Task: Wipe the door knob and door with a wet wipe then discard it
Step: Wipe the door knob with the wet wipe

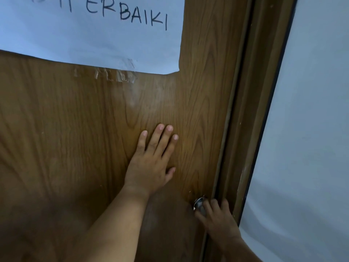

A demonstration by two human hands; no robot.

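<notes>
A brown wood-grain door (85, 129) fills most of the head view. My left hand (151, 163) lies flat against it, palm down, fingers spread and pointing up, holding nothing. Low on the door near its right edge sits a shiny metal knob (198, 203). My right hand (217, 220) is wrapped around the knob from below and to the right, fingers curled over it and hiding most of it. No wet wipe shows in either hand or anywhere in view.
A white paper sign (94, 35) with black handwritten letters is taped to the door's upper part, with torn tape scraps (115, 75) below it. The brown door frame (251, 110) runs down the right, beside a pale wall (311, 129).
</notes>
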